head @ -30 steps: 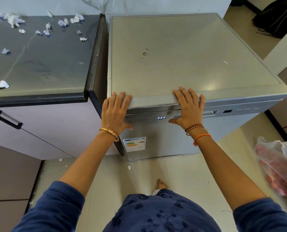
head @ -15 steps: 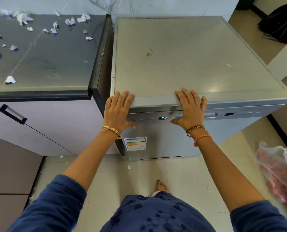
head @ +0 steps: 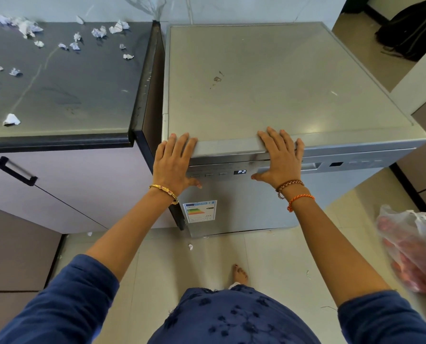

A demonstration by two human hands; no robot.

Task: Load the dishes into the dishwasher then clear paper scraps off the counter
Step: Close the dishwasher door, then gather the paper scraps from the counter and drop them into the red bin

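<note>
A silver dishwasher (head: pixel 281 83) stands to the right of a dark counter (head: pixel 65 95), its door closed. Its small display (head: pixel 240 172) reads P2. My left hand (head: pixel 173 165) lies flat over the dishwasher's front top edge at the left corner, fingers straight, thumb against the control strip. My right hand (head: pixel 280 158) presses flat on the same edge further right, thumb near the display. Several crumpled paper scraps (head: pixel 99 33) are scattered over the far part of the counter, and one larger scrap (head: pixel 11 119) sits near its front edge. No dishes are visible.
A plastic bag with red contents (head: pixel 413 249) lies on the tiled floor at the right. A black bag (head: pixel 410 31) sits on the floor at the far right. A cabinet door with a black handle (head: pixel 16 171) is below the counter. A scrap of paper (head: pixel 190 247) lies on the floor.
The display changed from 888 to P2. Both hands stay pressed on the dishwasher's front edge; only the view shifted slightly.
</note>
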